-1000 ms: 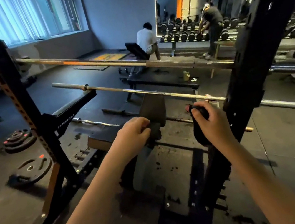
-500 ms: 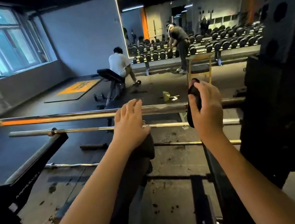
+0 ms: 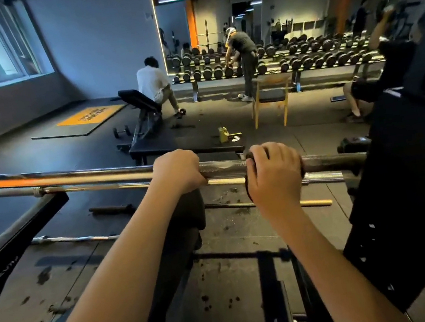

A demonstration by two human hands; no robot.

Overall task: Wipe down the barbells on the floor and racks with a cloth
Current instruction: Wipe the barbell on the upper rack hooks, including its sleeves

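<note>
A steel barbell [image 3: 224, 168] lies across the rack in front of me, its knurled middle between my hands. My left hand [image 3: 178, 172] grips the bar with fingers curled over it. My right hand [image 3: 275, 171] wraps a dark cloth [image 3: 250, 185] around the same bar, close to the right upright; only the cloth's edges show under the fingers. A second, thinner barbell [image 3: 97, 187] rests just below and behind on the safety arms. More bars [image 3: 72, 239] lie on the floor beyond.
The black rack upright [image 3: 415, 169] stands close on my right and a safety arm [image 3: 18, 232] on my left. A bench pad [image 3: 185, 238] sits under my left arm. Beyond are a black platform [image 3: 188, 143], a wooden chair [image 3: 271, 97], dumbbell racks [image 3: 301, 59] and two people.
Both hands have risen from the bench area to the upper barbell and closed on it. The right hand brought the cloth onto the bar. My view has lifted toward the room.
</note>
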